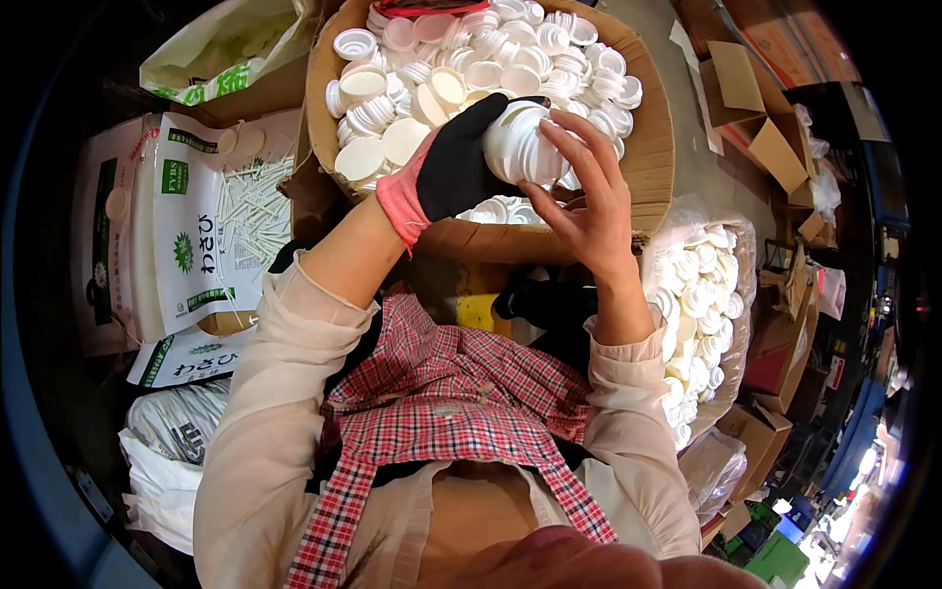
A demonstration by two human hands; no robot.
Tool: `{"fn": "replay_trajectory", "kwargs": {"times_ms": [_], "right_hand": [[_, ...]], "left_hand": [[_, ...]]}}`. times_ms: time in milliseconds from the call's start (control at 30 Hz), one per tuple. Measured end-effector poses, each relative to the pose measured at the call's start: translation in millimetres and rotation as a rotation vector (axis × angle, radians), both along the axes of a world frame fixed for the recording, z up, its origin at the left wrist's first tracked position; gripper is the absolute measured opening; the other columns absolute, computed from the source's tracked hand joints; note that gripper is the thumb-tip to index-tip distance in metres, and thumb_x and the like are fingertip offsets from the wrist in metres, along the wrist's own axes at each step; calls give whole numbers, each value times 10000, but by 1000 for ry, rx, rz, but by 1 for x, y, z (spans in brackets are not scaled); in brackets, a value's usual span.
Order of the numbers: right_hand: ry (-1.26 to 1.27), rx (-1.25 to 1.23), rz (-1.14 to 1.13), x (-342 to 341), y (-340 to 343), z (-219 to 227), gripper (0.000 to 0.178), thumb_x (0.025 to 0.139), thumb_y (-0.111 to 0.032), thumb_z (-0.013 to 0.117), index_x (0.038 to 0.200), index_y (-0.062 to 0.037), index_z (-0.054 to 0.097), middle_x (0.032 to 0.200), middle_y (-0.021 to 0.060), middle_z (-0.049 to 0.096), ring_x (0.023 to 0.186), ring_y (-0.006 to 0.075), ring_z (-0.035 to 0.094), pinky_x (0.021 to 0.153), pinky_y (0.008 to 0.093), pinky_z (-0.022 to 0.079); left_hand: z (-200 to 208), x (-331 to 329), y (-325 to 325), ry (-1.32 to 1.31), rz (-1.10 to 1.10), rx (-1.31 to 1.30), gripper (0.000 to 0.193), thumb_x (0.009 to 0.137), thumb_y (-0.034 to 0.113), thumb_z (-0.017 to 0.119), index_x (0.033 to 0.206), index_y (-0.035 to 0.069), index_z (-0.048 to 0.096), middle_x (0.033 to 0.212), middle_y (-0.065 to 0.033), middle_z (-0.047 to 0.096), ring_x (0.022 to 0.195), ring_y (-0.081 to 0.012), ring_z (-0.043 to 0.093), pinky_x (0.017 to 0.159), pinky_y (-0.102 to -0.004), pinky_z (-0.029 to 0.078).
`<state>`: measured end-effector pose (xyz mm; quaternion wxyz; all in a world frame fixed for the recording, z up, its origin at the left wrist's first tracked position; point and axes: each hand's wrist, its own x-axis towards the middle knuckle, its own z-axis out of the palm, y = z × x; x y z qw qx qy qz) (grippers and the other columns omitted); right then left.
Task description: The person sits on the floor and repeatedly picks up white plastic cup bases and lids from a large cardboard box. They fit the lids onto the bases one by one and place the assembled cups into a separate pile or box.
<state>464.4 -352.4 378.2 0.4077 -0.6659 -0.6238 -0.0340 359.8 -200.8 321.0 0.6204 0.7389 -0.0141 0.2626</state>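
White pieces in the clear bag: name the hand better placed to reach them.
Probably the right hand: it is nearer the bag. The gloved left hand, farther away, holds white pieces.

hands [461, 167] [597, 211]: 2 | glove [449, 179]: 1 | apron [442, 427]: 1 | white caps [359, 159]: dozens

The gloved left hand [456, 167] has its fingers mostly hidden behind the white ridged plastic piece [522, 145], and one cannot tell if this is a single cap or several nested. A thin dark shape [536, 100] above it is too small to identify. The top edge cuts off the large cardboard box [652, 128] and a red item [432, 7]. At lower right, the bright background [863, 496] is blurred.
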Motion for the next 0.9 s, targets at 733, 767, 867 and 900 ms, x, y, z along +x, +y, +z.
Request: {"fn": "replay_trajectory", "kwargs": {"times_ms": [733, 767, 867, 900], "right_hand": [[176, 91, -76, -8, 9, 2, 587, 715, -122, 779, 1245, -26, 544, 1279, 128, 520, 1122, 297, 528, 961, 379, 414], [549, 136, -62, -9, 11, -1, 525, 788, -165, 725, 1251, -10, 532, 1261, 124, 536, 1117, 266, 528, 965, 365, 406], [810, -5, -257, 4, 13, -13, 432, 1000, -348, 437, 1138, 34, 586, 1035, 105, 615, 965, 154, 542, 863, 266, 416], [761, 49, -322, 1, 18, -16, 447, 1001, -372, 431, 1085, 33, 599, 966, 85, 607, 889, 147, 528, 809, 268, 415]], "left_hand": [[27, -11, -3, 180, -251, -662, 576, 872, 199, 686, 1363, 39, 431, 1258, -60, 542, 1101, -139, 548, 937, -289, 470], [27, -11, -6, 171, -244, -644, 580, 871, 196, 687, 1366, 38, 429, 1258, -62, 542, 1101, -139, 547, 935, -286, 468], [24, -4, -15, 163, -195, -515, 588, 867, 165, 684, 1371, 22, 417, 1271, -66, 534, 1131, -149, 531, 962, -290, 442], [13, -3, -19, 166, -153, -460, 587, 867, 158, 683, 1370, 16, 416, 1274, -67, 533, 1139, -151, 527, 973, -291, 434]]}}
